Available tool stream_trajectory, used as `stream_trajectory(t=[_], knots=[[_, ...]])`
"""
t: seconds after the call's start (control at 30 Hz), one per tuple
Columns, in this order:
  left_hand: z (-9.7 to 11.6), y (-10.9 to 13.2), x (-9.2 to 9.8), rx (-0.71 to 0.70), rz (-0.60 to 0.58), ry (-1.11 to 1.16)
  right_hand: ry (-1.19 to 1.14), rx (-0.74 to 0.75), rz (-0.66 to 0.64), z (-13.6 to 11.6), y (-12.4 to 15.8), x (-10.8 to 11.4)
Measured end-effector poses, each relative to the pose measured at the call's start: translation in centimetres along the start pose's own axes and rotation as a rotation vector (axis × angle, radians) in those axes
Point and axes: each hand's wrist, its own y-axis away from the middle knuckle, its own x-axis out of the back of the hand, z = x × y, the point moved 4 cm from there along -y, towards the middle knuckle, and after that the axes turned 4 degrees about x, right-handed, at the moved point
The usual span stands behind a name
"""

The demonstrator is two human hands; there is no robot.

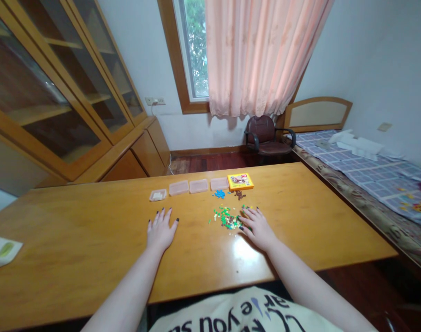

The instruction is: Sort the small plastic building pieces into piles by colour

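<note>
My left hand (161, 230) lies flat on the wooden table (92, 240), fingers apart and nothing in it. My right hand (258, 228) rests with spread fingers at the right edge of a mixed pile of small green, yellow, white and brown pieces (229, 218); its thumb and index finger touch or nearly touch the pile. Behind the pile sit a small heap of blue pieces (220, 194) and a heap of brown pieces (240, 195). What the pieces are is too small to tell.
Several shallow clear plastic trays (198, 186) stand in a row along the far side, ending at a yellow box (240, 181). A white item (4, 251) lies at the left edge. Beyond are a glass-door cabinet (75, 83), an office chair (265, 138) and a bed (362, 170).
</note>
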Motion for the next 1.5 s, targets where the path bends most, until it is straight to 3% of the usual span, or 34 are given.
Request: stream_trajectory(t=[0.2, 0.43, 1.27, 1.5], knots=[[0.1, 0.0, 0.1, 0.002, -0.001, 0.001, 0.063, -0.112, -0.054, 0.0, -0.2, 0.0], [0.1, 0.0, 0.2, 0.006, -0.012, -0.003, 0.051, -0.071, -0.09, -0.4, -0.2, 0.2], [0.1, 0.0, 0.2, 0.015, -0.007, 0.007, 0.111, -0.214, -0.058, 0.7, -1.0, -0.7], [0.2, 0.0, 0.3, 0.019, -0.01, -0.01, 0.1, -0.188, -0.148, 1.4, -4.2, -1.0]])
